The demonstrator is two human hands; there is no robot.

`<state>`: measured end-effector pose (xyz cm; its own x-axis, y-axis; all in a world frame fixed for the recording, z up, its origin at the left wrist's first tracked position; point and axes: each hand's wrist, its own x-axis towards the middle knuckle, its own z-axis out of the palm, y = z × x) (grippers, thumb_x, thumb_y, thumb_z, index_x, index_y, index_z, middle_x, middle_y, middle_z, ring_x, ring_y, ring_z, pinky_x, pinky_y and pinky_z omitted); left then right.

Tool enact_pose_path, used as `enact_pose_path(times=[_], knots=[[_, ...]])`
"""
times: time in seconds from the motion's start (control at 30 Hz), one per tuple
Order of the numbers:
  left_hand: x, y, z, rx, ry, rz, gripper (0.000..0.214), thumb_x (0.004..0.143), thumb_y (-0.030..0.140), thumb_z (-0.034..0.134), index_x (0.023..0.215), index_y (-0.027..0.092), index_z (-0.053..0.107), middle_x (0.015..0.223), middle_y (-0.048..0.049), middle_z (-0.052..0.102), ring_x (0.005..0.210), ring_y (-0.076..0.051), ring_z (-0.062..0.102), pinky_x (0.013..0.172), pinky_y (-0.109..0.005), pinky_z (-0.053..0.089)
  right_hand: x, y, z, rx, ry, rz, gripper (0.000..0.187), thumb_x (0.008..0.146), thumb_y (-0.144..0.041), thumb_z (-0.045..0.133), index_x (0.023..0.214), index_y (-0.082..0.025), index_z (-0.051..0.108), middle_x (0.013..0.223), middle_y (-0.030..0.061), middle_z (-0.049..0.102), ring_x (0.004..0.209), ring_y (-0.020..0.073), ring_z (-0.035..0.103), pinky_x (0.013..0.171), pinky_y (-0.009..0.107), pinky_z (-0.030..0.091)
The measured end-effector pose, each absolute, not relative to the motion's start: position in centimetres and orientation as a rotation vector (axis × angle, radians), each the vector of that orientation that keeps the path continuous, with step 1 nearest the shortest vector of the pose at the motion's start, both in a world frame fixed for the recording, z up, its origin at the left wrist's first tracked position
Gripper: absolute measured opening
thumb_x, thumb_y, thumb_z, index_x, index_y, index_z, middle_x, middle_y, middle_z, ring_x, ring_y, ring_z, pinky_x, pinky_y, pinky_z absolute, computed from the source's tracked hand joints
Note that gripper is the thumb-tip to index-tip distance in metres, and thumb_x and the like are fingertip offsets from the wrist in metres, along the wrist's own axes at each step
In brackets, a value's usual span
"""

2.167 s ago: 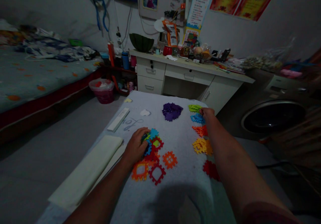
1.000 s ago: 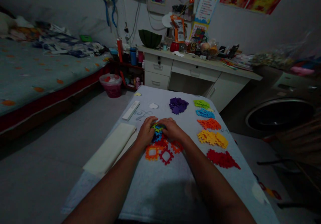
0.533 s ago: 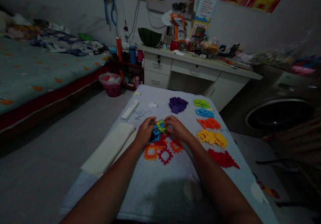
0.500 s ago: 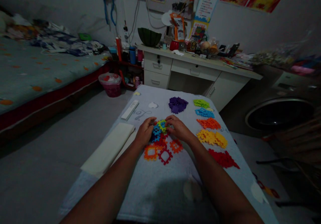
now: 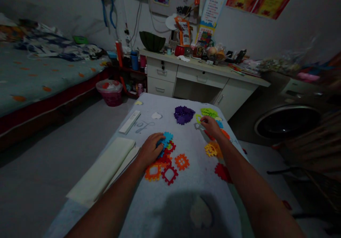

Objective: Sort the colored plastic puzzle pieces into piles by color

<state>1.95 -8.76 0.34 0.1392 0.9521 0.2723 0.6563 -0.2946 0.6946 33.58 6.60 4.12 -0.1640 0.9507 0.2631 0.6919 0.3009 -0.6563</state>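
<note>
Near the middle of the cloth-covered table, my left hand (image 5: 153, 148) is closed around blue notched plastic building pieces (image 5: 167, 137), its fingers curled over their left side. Beneath and in front of them lie red and orange square pieces, among them an orange window piece (image 5: 182, 162) and a red frame (image 5: 169, 174). My right hand (image 5: 211, 124) pinches a light green frame piece (image 5: 198, 118) just left of the green pile (image 5: 209, 112). My right hand and forearm partly cover the blue pile (image 5: 219, 123), orange pile (image 5: 225, 134), yellow pile (image 5: 211, 149) and red pile (image 5: 223, 172).
A purple pile (image 5: 184, 114) lies toward the table's far side. At the left are a long white box (image 5: 130, 122) and a folded cream cloth (image 5: 103, 170). Beyond the table stands a white desk (image 5: 162, 69), with a washing machine (image 5: 279, 117) at the right.
My right hand has left the cluster in the middle and moved right and away to the green pile, with a green piece in its fingers. My left hand stays at the blue pieces. The view has shifted slightly.
</note>
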Motion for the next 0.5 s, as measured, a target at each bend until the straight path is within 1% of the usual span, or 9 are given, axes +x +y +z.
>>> enact_pose_path(times=[0.13,0.23,0.4,0.5], knots=[[1.9,-8.8,0.5,2.032,1.546,0.984,0.037,0.083,0.027,0.048,0.113,0.016,0.066,0.128,-0.0121,0.064,0.121,-0.027,0.056,0.108,-0.048,0.043,36.1,10.5,4.3,-1.642,-1.766,0.330,0.009,0.070,-0.014,0.057,0.076,-0.017,0.063,0.082,0.0030,0.066,0.079,0.0163,0.059,0.077,0.027,0.045],[2.0,-8.7,0.4,2.042,1.560,0.995,0.037,0.082,0.026,0.048,0.113,0.017,0.067,0.127,-0.0111,0.064,0.121,-0.026,0.056,0.108,-0.047,0.043,37.5,13.1,4.3,-1.820,-1.636,0.214,0.013,0.070,-0.013,0.055,0.078,-0.017,0.065,0.082,0.0036,0.067,0.080,0.0170,0.059,0.077,0.027,0.045],[2.0,-8.8,0.5,2.036,1.570,0.978,0.037,0.082,0.026,0.048,0.113,0.016,0.066,0.128,-0.0121,0.063,0.121,-0.026,0.056,0.108,-0.047,0.043,38.7,16.0,4.6,-2.002,-1.467,0.137,0.018,0.067,-0.009,0.052,0.076,-0.013,0.067,0.082,0.0065,0.068,0.082,0.0188,0.060,0.083,0.030,0.045],[2.0,-8.9,0.6,2.032,1.564,0.979,0.038,0.082,0.026,0.048,0.113,0.016,0.066,0.127,-0.0123,0.063,0.121,-0.027,0.056,0.108,-0.048,0.043,38.9,17.0,4.7,-2.053,-1.406,0.136,0.019,0.068,-0.009,0.051,0.075,-0.013,0.068,0.079,0.0060,0.068,0.081,0.0191,0.061,0.084,0.031,0.046]])
